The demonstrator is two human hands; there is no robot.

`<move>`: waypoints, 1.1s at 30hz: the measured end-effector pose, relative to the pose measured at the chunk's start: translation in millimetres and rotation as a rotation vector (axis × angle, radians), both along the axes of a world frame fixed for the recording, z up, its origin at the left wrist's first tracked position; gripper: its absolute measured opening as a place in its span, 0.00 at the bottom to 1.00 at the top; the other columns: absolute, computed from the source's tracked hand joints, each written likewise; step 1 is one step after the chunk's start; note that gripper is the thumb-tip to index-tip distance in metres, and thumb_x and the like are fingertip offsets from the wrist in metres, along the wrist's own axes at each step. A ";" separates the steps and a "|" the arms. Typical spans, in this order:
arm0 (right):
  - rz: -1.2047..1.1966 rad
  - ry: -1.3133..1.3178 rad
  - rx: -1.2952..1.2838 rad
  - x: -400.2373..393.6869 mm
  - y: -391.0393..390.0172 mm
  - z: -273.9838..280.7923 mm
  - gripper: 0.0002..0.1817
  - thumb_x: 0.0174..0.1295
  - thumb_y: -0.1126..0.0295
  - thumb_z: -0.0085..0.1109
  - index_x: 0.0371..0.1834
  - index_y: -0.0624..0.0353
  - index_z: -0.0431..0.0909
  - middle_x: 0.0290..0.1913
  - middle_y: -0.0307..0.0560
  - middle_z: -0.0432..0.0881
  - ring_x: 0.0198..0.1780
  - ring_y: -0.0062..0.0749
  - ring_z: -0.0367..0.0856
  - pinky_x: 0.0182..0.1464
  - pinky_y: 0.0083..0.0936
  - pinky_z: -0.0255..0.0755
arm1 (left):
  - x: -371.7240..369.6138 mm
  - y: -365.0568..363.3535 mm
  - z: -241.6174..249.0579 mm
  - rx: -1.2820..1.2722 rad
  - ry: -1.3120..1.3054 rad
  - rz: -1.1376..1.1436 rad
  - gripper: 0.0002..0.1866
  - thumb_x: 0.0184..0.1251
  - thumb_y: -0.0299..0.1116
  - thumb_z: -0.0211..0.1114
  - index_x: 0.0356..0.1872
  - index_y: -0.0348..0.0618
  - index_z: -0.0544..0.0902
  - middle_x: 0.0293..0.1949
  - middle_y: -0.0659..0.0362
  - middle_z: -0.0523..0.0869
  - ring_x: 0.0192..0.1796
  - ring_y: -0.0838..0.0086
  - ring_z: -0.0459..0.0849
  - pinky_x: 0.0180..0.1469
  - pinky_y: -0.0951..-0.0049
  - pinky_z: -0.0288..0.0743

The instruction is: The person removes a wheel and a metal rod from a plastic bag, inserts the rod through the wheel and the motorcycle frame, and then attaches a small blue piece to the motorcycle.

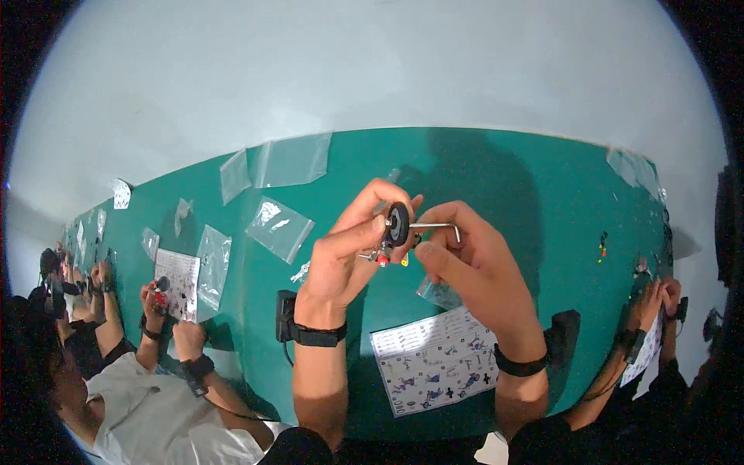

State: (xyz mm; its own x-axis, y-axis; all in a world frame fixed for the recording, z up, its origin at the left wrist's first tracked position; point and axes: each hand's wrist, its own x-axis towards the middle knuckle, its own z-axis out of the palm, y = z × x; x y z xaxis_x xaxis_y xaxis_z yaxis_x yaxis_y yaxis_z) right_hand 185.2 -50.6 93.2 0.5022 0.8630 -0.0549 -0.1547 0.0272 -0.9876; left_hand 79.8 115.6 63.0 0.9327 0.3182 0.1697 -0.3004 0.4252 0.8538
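My left hand (pixel 342 252) is closed around a small model part with a black wheel (pixel 399 224). The wheel stands on edge between the thumb and fingers, and small red and yellow pieces show just below it. Pinched in my right hand (pixel 482 267) is a silver L-shaped hex key (pixel 434 225). Its long arm points left to the wheel's centre, and its short bent end hangs down at the right. Fingers partly hide the rest of the model. Beneath both hands lies a printed instruction sheet (pixel 434 364) with assembly drawings.
Clear plastic bags (pixel 280 229) lie on the green table (pixel 372 310), several towards the left and back. One small bag (pixel 440 294) is near my right wrist. Small colourful parts (pixel 602 246) lie at the right. Other people work at both sides, one holding a red piece (pixel 159 302).
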 end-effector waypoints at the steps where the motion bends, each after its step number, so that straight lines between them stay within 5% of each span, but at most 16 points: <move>1: -0.021 -0.080 0.017 -1.3 -0.5 -0.7 0.13 0.82 0.69 0.62 0.63 0.63 0.78 0.33 0.34 0.79 0.32 0.18 0.77 0.37 0.21 0.74 | 0.1 0.1 1.1 0.002 -0.014 0.003 0.22 0.79 0.50 0.67 0.49 0.39 0.75 0.33 0.59 0.78 0.29 0.75 0.77 0.87 0.47 0.58; 4: -0.066 -0.260 0.028 -6.4 -1.7 4.6 0.15 0.83 0.74 0.55 0.68 0.65 0.77 0.35 0.39 0.84 0.33 0.22 0.83 0.41 0.24 0.79 | -0.1 4.6 -0.3 -0.073 -0.066 -0.049 0.18 0.80 0.44 0.64 0.55 0.40 0.77 0.28 0.62 0.79 0.33 0.74 0.80 0.89 0.54 0.54; 9: -0.144 -0.534 0.016 -17.8 -1.4 13.1 0.15 0.82 0.79 0.50 0.67 0.64 0.78 0.46 0.52 0.94 0.36 0.37 0.93 0.43 0.29 0.84 | 1.8 0.8 -0.5 -0.203 -0.084 -0.039 0.17 0.78 0.43 0.63 0.56 0.40 0.77 0.28 0.62 0.79 0.32 0.74 0.79 0.90 0.51 0.52; 12: -0.175 -0.989 -0.056 -10.5 -2.4 1.5 0.12 0.80 0.78 0.55 0.61 0.63 0.81 0.42 0.53 0.91 0.35 0.46 0.90 0.41 0.35 0.83 | 3.4 -5.2 6.1 -0.195 -0.084 -0.014 0.17 0.78 0.43 0.64 0.52 0.39 0.76 0.32 0.57 0.79 0.30 0.72 0.78 0.89 0.47 0.52; 15: -0.172 -1.166 -0.042 -3.1 -3.9 6.1 0.06 0.77 0.75 0.61 0.52 0.62 0.84 0.37 0.52 0.88 0.35 0.51 0.87 0.39 0.41 0.79 | 3.9 -4.1 4.9 -0.151 -0.103 -0.015 0.17 0.78 0.44 0.63 0.49 0.39 0.75 0.33 0.55 0.79 0.30 0.72 0.78 0.89 0.44 0.51; 25: -0.214 -1.286 0.004 7.3 -6.5 12.0 0.06 0.67 0.75 0.69 0.36 0.60 0.80 0.31 0.48 0.83 0.31 0.49 0.82 0.36 0.42 0.71 | 7.7 -9.8 1.0 -0.181 -0.115 -0.017 0.17 0.78 0.43 0.63 0.55 0.40 0.77 0.29 0.63 0.78 0.30 0.77 0.77 0.90 0.51 0.53; 28: -0.220 -1.295 0.005 8.0 -8.4 14.9 0.06 0.67 0.75 0.69 0.35 0.60 0.80 0.30 0.48 0.82 0.29 0.49 0.81 0.36 0.41 0.70 | 6.4 -13.1 11.7 -0.164 -0.082 0.003 0.15 0.78 0.43 0.62 0.47 0.40 0.76 0.29 0.56 0.77 0.35 0.68 0.78 0.86 0.45 0.57; 33: -0.198 -1.339 -0.019 10.5 -10.7 13.8 0.07 0.62 0.70 0.69 0.35 0.53 0.78 0.27 0.43 0.78 0.29 0.44 0.81 0.35 0.41 0.72 | 8.7 -22.2 15.6 -0.201 -0.072 0.036 0.17 0.78 0.46 0.61 0.45 0.40 0.75 0.26 0.57 0.76 0.40 0.65 0.78 0.86 0.43 0.58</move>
